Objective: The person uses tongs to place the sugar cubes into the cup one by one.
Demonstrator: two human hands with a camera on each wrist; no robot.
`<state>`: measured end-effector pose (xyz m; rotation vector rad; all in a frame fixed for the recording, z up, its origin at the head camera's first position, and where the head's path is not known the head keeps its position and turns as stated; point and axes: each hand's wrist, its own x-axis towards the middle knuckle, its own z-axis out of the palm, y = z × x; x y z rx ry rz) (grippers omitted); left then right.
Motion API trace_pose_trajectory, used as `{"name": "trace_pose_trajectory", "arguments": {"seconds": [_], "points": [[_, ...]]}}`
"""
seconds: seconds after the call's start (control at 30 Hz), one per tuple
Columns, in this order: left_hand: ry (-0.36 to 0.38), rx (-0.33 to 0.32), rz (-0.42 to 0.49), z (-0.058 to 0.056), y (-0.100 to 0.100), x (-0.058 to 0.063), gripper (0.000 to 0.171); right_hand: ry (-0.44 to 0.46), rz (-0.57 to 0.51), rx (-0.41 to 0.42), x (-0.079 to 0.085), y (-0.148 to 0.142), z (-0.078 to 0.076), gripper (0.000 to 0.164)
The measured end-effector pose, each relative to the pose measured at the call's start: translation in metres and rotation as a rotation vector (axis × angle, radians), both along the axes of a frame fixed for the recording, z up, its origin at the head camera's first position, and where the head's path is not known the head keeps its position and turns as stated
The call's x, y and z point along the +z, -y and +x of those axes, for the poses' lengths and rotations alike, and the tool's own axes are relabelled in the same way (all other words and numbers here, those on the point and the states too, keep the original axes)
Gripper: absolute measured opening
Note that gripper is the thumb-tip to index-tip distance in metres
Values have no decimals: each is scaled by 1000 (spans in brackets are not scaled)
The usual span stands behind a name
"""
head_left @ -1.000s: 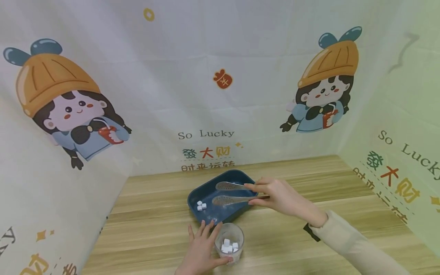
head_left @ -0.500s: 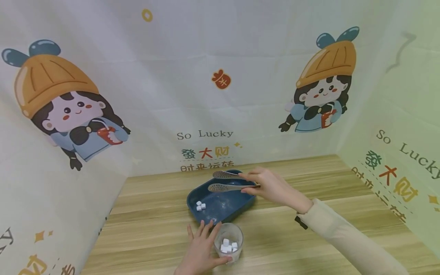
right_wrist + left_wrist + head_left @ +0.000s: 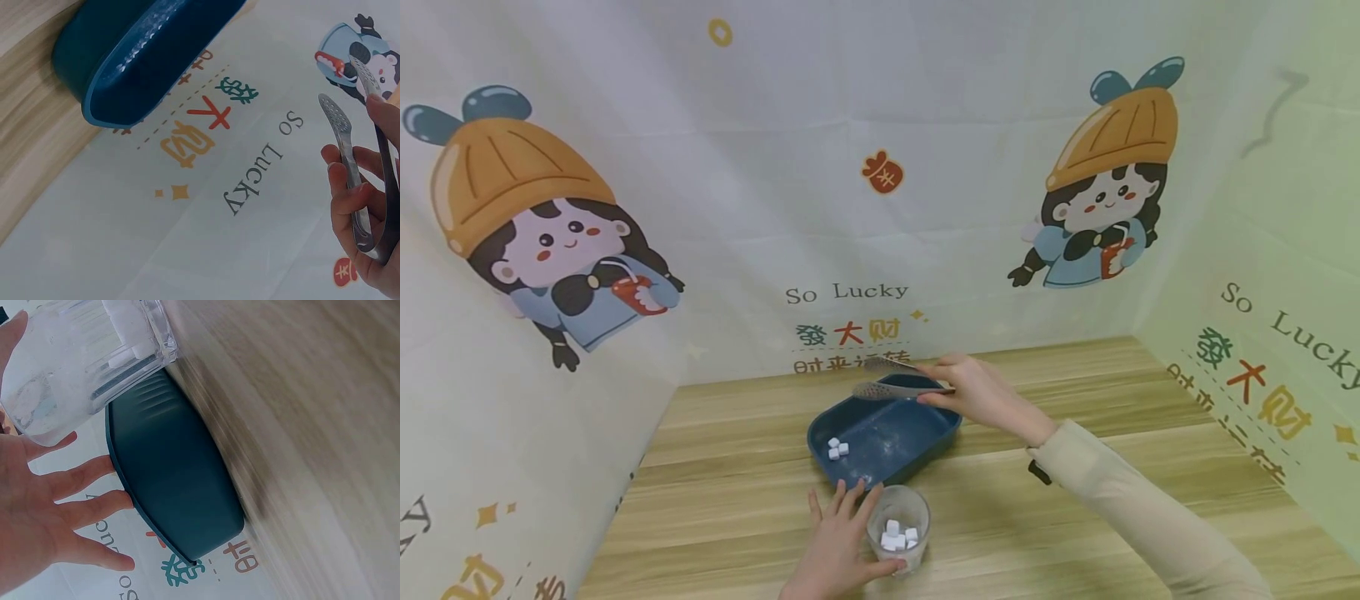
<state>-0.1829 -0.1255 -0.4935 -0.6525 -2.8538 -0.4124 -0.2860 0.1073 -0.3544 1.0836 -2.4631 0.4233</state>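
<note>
My left hand [image 3: 835, 546] lies with fingers spread beside a clear glass [image 3: 921, 515], its thumb at the near side and forefinger along the left side. Several white cubes [image 3: 895, 542] sit inside the glass. In the left wrist view, two fingertips touch the rim of a dark blue tray [image 3: 169, 456]. Three more white cubes [image 3: 838, 450] lie at the tray's left end. My right hand [image 3: 973, 392] grips metal tongs [image 3: 891, 392] above the tray's far rim. In the right wrist view, the perforated tips of the tongs [image 3: 337, 119] stand apart with nothing between them.
The wood-grain table [image 3: 1037, 533] carries the tray and, in front of it, the glass. A printed cloth [image 3: 970, 208] hangs behind and on both sides, close beyond the tray's far edge.
My right hand has raised the spread tongs up and away, from over the tray's middle to its far rim. My left hand, the glass and the cubes stay put.
</note>
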Motion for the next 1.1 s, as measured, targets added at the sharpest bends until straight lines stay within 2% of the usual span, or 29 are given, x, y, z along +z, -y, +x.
{"name": "trace_pose_trajectory", "arguments": {"seconds": [0.27,0.57,0.87,1.1], "points": [[-6,1,-9,-1,1,-1,95,12,39,-25,-5,9,-12,45],[24,5,-5,0,1,0,95,100,109,-92,-11,21,-21,48],[83,-4,-7,-2,2,2,95,196,98,-71,-24,34,-30,50],[70,2,-8,-1,2,2,95,253,100,-76,-35,40,-34,50]]}}
